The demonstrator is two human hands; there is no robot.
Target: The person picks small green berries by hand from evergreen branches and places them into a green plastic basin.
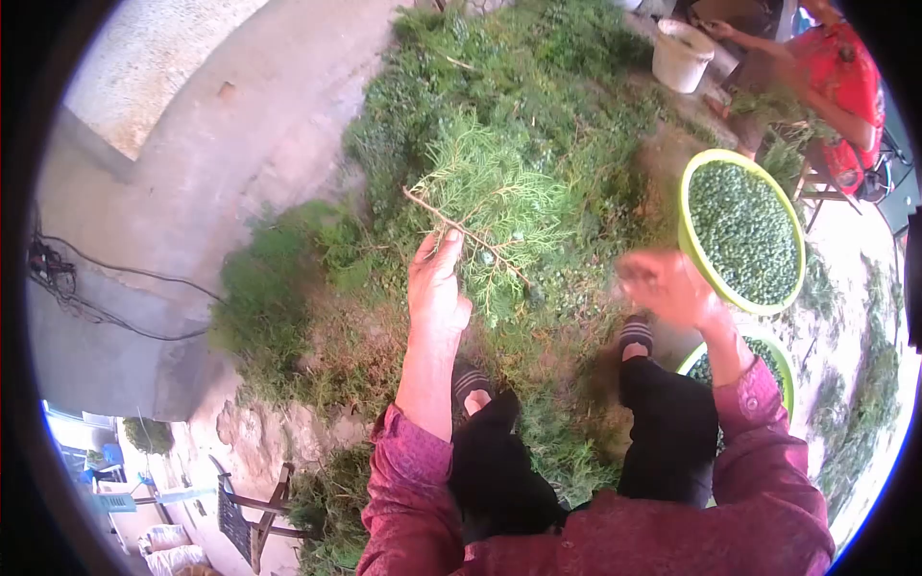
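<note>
My left hand is closed around the thin brown stem of a leafy evergreen branch, raised above the ground. The branch has flat green fronds, and a few small pale-green cones show on it. My right hand is smeared by motion near the left side of a yellow-green basin; its fingers cannot be made out. That basin is filled almost to the rim with small green cones. Partly hidden behind my right forearm stands a second green basin, also holding cones.
Cut greenery is heaped ahead and around my feet. A white bucket stands at the upper right, close to a person in red. Black cables lie at left. A wooden folding stool is at lower left.
</note>
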